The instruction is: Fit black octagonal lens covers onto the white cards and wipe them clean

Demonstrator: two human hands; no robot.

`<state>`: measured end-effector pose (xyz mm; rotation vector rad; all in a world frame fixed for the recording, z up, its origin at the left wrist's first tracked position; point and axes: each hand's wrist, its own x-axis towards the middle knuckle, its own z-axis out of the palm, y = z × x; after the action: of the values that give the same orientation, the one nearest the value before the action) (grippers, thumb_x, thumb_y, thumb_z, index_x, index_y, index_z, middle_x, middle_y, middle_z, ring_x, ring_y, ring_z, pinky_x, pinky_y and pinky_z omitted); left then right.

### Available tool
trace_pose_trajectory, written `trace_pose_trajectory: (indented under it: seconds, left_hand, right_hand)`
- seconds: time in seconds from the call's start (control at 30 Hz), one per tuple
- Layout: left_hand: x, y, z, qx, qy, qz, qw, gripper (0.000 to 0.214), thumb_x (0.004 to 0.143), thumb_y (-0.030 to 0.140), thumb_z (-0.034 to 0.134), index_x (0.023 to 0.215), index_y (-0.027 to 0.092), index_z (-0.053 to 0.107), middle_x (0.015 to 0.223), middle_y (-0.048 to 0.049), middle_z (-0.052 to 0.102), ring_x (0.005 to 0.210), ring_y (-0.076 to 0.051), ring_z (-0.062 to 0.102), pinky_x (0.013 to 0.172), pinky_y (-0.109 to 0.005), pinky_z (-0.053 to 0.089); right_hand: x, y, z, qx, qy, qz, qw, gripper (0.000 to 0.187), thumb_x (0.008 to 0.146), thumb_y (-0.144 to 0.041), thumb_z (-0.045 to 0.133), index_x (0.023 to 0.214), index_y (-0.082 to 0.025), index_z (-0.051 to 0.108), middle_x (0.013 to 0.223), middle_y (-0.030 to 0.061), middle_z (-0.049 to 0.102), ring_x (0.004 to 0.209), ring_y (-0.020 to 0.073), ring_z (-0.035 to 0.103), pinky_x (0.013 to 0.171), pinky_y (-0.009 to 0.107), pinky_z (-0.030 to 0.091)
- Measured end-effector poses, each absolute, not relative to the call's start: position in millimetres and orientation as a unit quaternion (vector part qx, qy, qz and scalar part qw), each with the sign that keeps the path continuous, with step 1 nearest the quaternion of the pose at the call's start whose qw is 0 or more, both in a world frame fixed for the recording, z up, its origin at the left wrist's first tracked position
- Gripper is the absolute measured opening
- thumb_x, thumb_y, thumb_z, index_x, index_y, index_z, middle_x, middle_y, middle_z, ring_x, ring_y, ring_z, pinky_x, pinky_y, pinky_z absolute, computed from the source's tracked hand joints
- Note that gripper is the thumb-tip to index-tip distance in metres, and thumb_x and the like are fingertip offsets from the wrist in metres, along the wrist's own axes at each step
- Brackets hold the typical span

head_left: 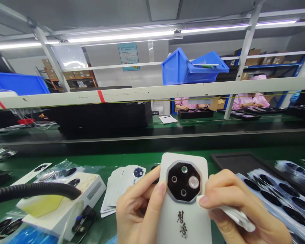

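My left hand (139, 206) grips the lower left side of a white phone back (184, 217), held upright before me with its thumb on the front. An octagonal black camera module (183, 181) with a silver rim sits at the top of the phone back, and black calligraphy is printed below it. My right hand (240, 203) pinches a white cloth (235, 215) against the phone's right edge, just below the module. A stack of similar white phone backs (119, 189) lies fanned out behind my left hand.
Plastic sheets of black lens pieces (277, 200) and a black tray (235, 162) lie to the right on the green bench (147, 162). On the left are a white box (66, 206) and a black corrugated hose (33, 191). Co-workers in pink sit beyond a white rail.
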<state>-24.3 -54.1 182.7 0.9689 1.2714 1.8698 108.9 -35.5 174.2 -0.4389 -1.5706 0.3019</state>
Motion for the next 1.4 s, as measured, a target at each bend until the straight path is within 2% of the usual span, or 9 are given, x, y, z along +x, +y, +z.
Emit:
trace_pose_trajectory:
  seconds: [0.23, 0.43, 0.67, 1.0, 1.17, 1.3, 1.37, 1.4]
  left_hand:
    - [-25, -54, 181, 0.388, 0.483, 0.724, 0.302, 0.022, 0.068, 0.039, 0.074, 0.083, 0.024, 0.08, 0.041, 0.0039, 0.041, 0.039, -0.007, 0.042, 0.035, -0.012, 0.034]
    - [-26, -55, 176, 0.408, 0.51, 0.718, 0.241, 0.021, 0.072, 0.037, 0.071, 0.087, 0.026, 0.08, 0.044, 0.003, 0.052, 0.042, -0.008, 0.048, 0.039, -0.013, 0.04]
    - [-27, -55, 173, 0.427, 0.509, 0.718, 0.205, 0.018, 0.073, 0.036, 0.071, 0.087, 0.028, 0.079, 0.043, 0.0043, 0.053, 0.041, -0.007, 0.046, 0.039, -0.011, 0.04]
    - [-26, -54, 174, 0.422, 0.495, 0.716, 0.253, 0.018, 0.074, 0.038, 0.07, 0.087, 0.028, 0.079, 0.042, 0.0048, 0.052, 0.04, -0.007, 0.045, 0.039, -0.01, 0.039]
    - [-25, -53, 175, 0.402, 0.49, 0.723, 0.276, 0.021, 0.071, 0.039, 0.072, 0.085, 0.025, 0.079, 0.041, 0.0048, 0.046, 0.04, -0.007, 0.042, 0.037, -0.011, 0.037]
    - [-25, -52, 176, 0.38, 0.482, 0.728, 0.306, 0.025, 0.069, 0.039, 0.073, 0.088, 0.024, 0.079, 0.042, 0.0048, 0.042, 0.039, -0.006, 0.038, 0.035, -0.011, 0.035]
    - [-25, -52, 177, 0.376, 0.479, 0.729, 0.313, 0.026, 0.068, 0.04, 0.073, 0.088, 0.023, 0.079, 0.043, 0.0046, 0.041, 0.039, -0.006, 0.037, 0.035, -0.011, 0.035]
    - [-24, -52, 177, 0.376, 0.48, 0.728, 0.314, 0.027, 0.068, 0.04, 0.073, 0.087, 0.023, 0.079, 0.042, 0.0045, 0.042, 0.039, -0.006, 0.036, 0.035, -0.011, 0.034]
  right_hand:
    - [108, -35, 174, -0.193, -0.703, 0.123, 0.673, 0.025, 0.075, 0.005, 0.053, 0.083, -0.015, 0.065, 0.076, 0.0023, 0.055, 0.062, 0.0123, 0.054, 0.05, 0.026, 0.042]
    - [101, -34, 171, -0.209, -0.658, 0.061, 0.721, 0.025, 0.076, 0.006, 0.055, 0.085, -0.015, 0.066, 0.074, 0.0017, 0.056, 0.06, 0.0108, 0.053, 0.043, 0.023, 0.041]
    - [104, -31, 173, -0.211, -0.676, 0.015, 0.706, 0.026, 0.077, 0.003, 0.059, 0.094, -0.015, 0.067, 0.074, 0.0016, 0.058, 0.06, 0.0115, 0.057, 0.04, 0.022, 0.044]
    - [106, -30, 174, -0.19, -0.665, 0.039, 0.721, 0.026, 0.075, 0.002, 0.06, 0.094, -0.016, 0.065, 0.073, 0.0026, 0.061, 0.065, 0.0146, 0.061, 0.044, 0.023, 0.048]
    - [112, -29, 170, -0.185, -0.68, 0.082, 0.705, 0.028, 0.073, 0.006, 0.061, 0.093, -0.015, 0.062, 0.084, 0.0053, 0.066, 0.072, 0.0163, 0.066, 0.051, 0.024, 0.055]
    - [116, -29, 170, -0.192, -0.693, 0.102, 0.688, 0.027, 0.074, 0.006, 0.061, 0.087, -0.018, 0.06, 0.07, 0.0028, 0.067, 0.091, 0.0245, 0.068, 0.06, 0.029, 0.059]
    - [118, -28, 170, -0.186, -0.702, 0.112, 0.678, 0.027, 0.074, 0.006, 0.061, 0.087, -0.018, 0.06, 0.066, 0.0012, 0.065, 0.091, 0.0238, 0.068, 0.06, 0.028, 0.059]
    - [119, -28, 171, -0.183, -0.703, 0.114, 0.677, 0.027, 0.074, 0.006, 0.062, 0.088, -0.018, 0.061, 0.07, 0.0017, 0.066, 0.087, 0.0218, 0.068, 0.059, 0.027, 0.059]
